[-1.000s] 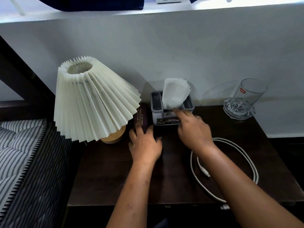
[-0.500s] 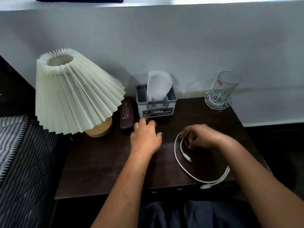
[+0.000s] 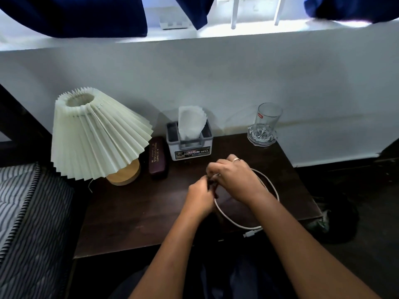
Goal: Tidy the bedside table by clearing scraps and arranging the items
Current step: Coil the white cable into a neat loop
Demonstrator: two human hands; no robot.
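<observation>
head view looks down on a dark wooden desk (image 3: 133, 216) set against a white wall. both hands meet near the middle of the desk. the left hand (image 3: 199, 197) has its grip closed on a white cable (image 3: 228, 220), the fingers curled tight round the strand at the near-left side of the loop. the right hand (image 3: 234, 180), a ring on one finger, pinches the same cable just above the left hand, its grip closed too, though what exactly sits between the fingertips is too small to tell. the cable runs out from under the right hand, arcs to the right and curves back along the front of the desk, where its plug end (image 3: 250, 234) lies near the front edge.

along the back of the desk stand a lamp with a pleated cream shade (image 3: 97, 134) and a wooden base (image 3: 124, 174) at the left, a dark red glasses case (image 3: 157, 157) just beside it, a grey tissue box (image 3: 190, 145) with a white tissue (image 3: 191, 123) standing up from it, and at the right corner a clear glass (image 3: 267, 117) upright on a cut-glass dish (image 3: 261, 137). a striped mattress (image 3: 26, 208) lies to the left of the desk
</observation>
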